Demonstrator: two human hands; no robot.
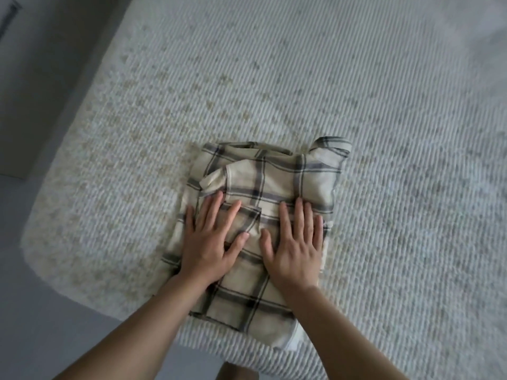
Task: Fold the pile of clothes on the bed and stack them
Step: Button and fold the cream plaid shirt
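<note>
A cream plaid flannel shirt (255,215), long axis running up the frame, is pressed at lower centre by the flat, spread-fingered left hand (211,242) and right hand (295,242); nothing is gripped.

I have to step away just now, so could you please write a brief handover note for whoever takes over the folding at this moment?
Left hand: open, fingers spread, pressing flat on the plaid shirt.
Right hand: open, pressing flat on the same shirt beside the left hand.
The shirt lies partly folded near the corner of the bed, on the ribbed white cover; one corner sticks up at its far right.
Done: the shirt is folded into a rough rectangle.
Left: smooth it, tuck that corner, finish the fold. No pile or stack is in view.
</note>
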